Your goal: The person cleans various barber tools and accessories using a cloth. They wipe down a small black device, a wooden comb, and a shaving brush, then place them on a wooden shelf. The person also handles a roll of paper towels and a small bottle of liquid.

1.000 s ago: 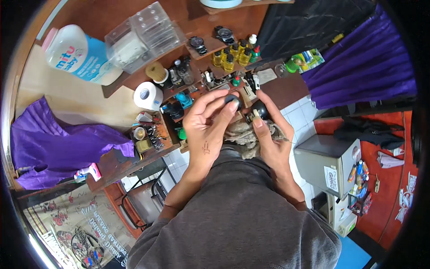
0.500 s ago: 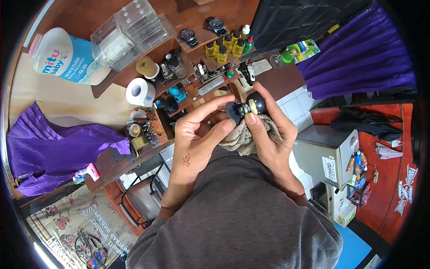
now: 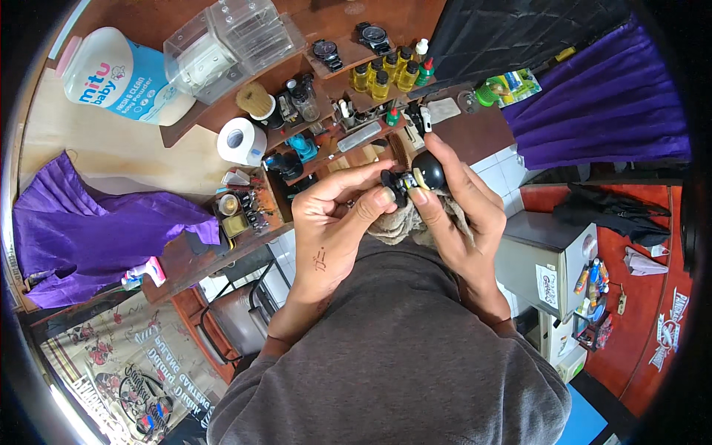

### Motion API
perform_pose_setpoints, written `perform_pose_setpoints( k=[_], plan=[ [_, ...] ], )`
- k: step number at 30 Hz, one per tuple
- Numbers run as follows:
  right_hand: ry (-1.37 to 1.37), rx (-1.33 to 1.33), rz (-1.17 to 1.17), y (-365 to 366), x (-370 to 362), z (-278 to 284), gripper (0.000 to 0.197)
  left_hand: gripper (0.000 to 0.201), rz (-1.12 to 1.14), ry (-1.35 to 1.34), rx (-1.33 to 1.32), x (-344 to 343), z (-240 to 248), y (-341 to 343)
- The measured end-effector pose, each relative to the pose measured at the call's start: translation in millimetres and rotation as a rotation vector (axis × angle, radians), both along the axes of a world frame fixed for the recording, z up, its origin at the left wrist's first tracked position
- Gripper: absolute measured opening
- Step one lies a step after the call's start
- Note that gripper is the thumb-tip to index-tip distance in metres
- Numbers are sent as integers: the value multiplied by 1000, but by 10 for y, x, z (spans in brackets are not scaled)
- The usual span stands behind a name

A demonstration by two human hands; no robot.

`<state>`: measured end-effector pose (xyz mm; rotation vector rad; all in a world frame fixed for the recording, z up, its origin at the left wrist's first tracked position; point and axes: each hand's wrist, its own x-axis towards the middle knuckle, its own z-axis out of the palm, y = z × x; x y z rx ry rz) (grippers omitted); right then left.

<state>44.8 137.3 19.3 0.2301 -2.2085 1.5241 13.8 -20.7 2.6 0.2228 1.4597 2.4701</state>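
- Black rounded piece [image 3: 430, 172], glossy, sat just above a bunched gray cloth [image 3: 400, 227], clamped between the right hand's [image 3: 472, 222] thumb and forefinger.
- Left hand [image 3: 331, 222] pinched a black disc [image 3: 396, 187] beside it (whether the parts joined, I could not tell).
- Small yellow bottles [image 3: 381, 87] stood beyond.

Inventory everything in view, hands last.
Disc: one, black, in left hand
Rounded piece: one, black, in right hand
Cloth: one, grey, between hands
Bottles: six or more, yellow, top centre
Watches: two, dark, top centre
Paper roll: one, white, left of centre
Brush: one, tan, above paper roll
Large container: one, white and blue, upper left
Box: one, clear, top left
Drape: one, purple, left
Curtain: one, purple, upper right
Boxy unit: one, grey, right
Smaller items: uncounted, mixed colours, left of centre
Shirt: one, dark grey, lower centre
Left hand, right hand: two, bare, centre
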Motion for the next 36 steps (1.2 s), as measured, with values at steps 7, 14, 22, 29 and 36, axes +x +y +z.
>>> perform_pose_setpoints(
  k=[7,14,22,29,36],
  plan=[
    [73,103,-23,-13,11,82,54,31,15,52,61,5,-73,2],
    [14,86,-9,31,20,118,53,31,40,57,43,11,-105,61],
    [-29,64,29,51,21,138,51,31,-51,-68,235,-3,-181,40],
    [-131,-27,107,107,3,140,46,29,-47,-94,312,9,-177,34],
    [-163,-121,141,119,10,81,44,35,-46,-35,267,39,-179,98]
  ],
)
